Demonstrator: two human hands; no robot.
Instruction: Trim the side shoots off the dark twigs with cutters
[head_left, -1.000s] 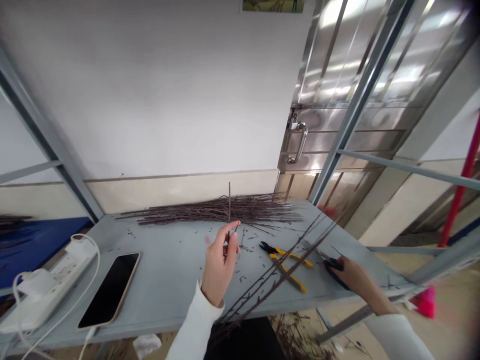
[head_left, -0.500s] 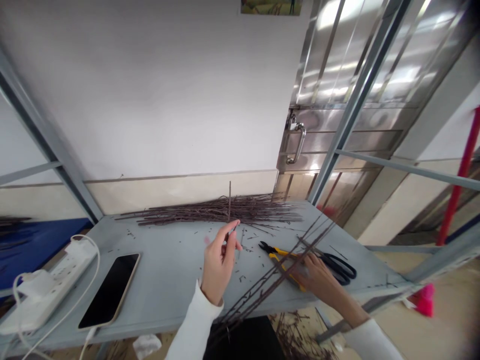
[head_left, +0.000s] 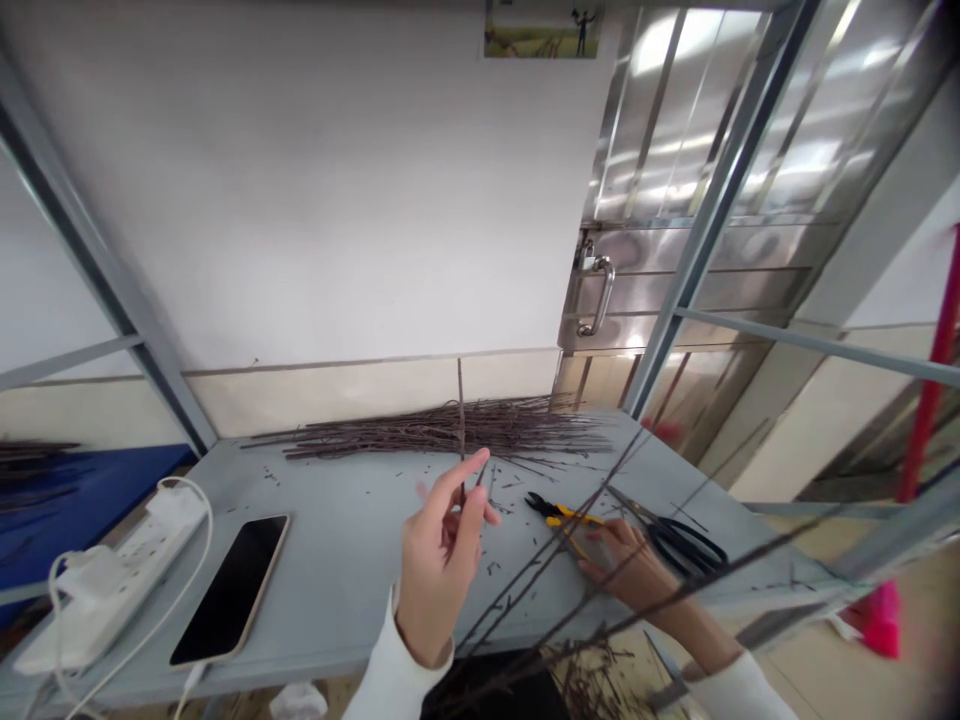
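Twig pile: a long heap of dark twigs (head_left: 375, 437) is laid along the far edge of the grey table (head_left: 337, 560); all places below are taken from it, as seen from the near side.
Upright twig: one twig (head_left: 460, 410) is held up on the near side of the heap, its upper part seen against the heap and the wall (head_left: 360, 200) behind it.
Left hand: the left hand (head_left: 439, 550) is raised nearer than the heap; the upright twig is gripped in its bent fingers, and a short dark tip is seen between forefinger and thumb.
Right hand: the right hand (head_left: 634, 570) is placed nearer than the heap's right end; its fingers are laid over the yellow handles of the pliers (head_left: 555, 511); whether they are closed around them cannot be told.
Scissors: black-handled scissors (head_left: 657, 524) are left nearer than the heap's right end, just beyond the right hand.
Slanting twigs: longer twigs (head_left: 726, 572) are spread on the heap's near side, crossing in front of the right forearm; some are blurred.
Trimmings: small dark bits (head_left: 493, 569) are scattered nearer than the heap.
Phone: a dark-screened phone (head_left: 231, 590) is laid nearer than the heap's left end; a white power strip (head_left: 124, 590) is set farther left.
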